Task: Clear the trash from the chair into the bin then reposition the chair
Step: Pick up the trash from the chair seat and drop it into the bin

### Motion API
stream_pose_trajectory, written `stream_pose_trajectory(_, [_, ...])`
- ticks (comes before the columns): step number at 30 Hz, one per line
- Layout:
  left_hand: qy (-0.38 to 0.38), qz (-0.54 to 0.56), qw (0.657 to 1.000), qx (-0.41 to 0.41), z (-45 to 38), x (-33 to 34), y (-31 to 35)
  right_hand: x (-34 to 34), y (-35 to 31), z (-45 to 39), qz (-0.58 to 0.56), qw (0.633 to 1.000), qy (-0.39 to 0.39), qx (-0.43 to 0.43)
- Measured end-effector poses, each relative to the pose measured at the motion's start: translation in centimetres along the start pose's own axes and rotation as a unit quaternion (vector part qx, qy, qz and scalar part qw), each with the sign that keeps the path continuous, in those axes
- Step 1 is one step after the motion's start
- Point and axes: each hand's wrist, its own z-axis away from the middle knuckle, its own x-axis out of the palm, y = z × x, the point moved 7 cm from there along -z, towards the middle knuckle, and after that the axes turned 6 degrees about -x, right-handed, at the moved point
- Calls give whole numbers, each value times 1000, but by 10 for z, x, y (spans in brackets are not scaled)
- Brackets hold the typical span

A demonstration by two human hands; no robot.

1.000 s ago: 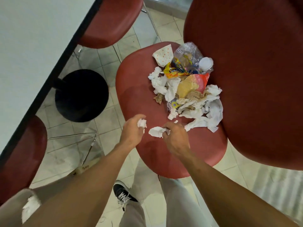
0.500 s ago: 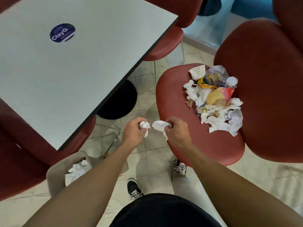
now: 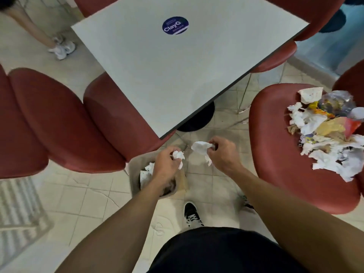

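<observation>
The left hand point(image 3: 167, 164), gripping a crumpled tissue point(image 3: 178, 155), is now hanging over the bin point(image 3: 135, 174) after swinging away from the seat. Just right of it the right hand point(image 3: 220, 152) is pinching a second napkin point(image 3: 200, 147), not quite over the bin. Further right, most trash point(image 3: 325, 133) is still sitting on the chair point(image 3: 275, 144), so several more trips are looking likely.

Place: café or canteen seating area
Signs: white table point(image 3: 177, 75) with round sticker point(image 3: 175, 25), red moulded chairs point(image 3: 65, 125), tiled floor point(image 3: 78, 198)

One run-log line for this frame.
left hand: grips tissue wad, above bin | right hand: grips tissue | chair: trash pile remains
</observation>
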Motion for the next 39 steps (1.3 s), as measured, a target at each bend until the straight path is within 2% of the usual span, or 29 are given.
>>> stream_pose_trajectory(5, [39,15,997,-58,7,-50,-77,48,-39,6,19,998,-45,-29])
stream_pose_trajectory(15, [76,-35,990,-111,20,-87,-135,115,-85,24,36,991,-117,-51])
stream_pose_trajectory(23, [93,-3,989,-113,19,-93,-137,146,-87,32,98,972,-211,-37])
stream_pose_trajectory(29, [73,-6,992,-106,14,-84,-125,128,-62,23,88,980,-181,12])
stream_pose_trajectory(39, [16,-33,998,-55,-2,-23,-60,68,-17,10,59,986,-156,27])
